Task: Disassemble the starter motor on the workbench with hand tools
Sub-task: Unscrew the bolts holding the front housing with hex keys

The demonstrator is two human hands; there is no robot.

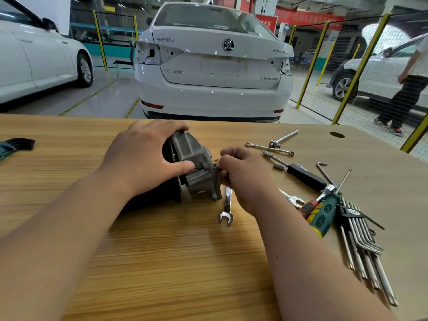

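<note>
The starter motor [196, 158] lies on its side in the middle of the wooden workbench [162, 251], grey cast housing to the right, black body to the left. My left hand [143, 156] grips it from above, fingers over the top and thumb against the housing. My right hand [243, 179] pinches a long thin bolt [214, 166] at the housing's right face. The bolt's shank runs along the housing toward my left thumb. A combination wrench [227, 207] lies on the bench just under my right hand.
Loose tools lie to the right: a slim wrench [269, 148], a T-handle socket [281, 139], a black-handled nut driver [301, 173], a green-yellow screwdriver [323, 215], several hex keys [361, 242]. A hex key set [14, 147] sits far left. A white car [213, 61] is parked behind the bench; a person [407, 84] walks at right.
</note>
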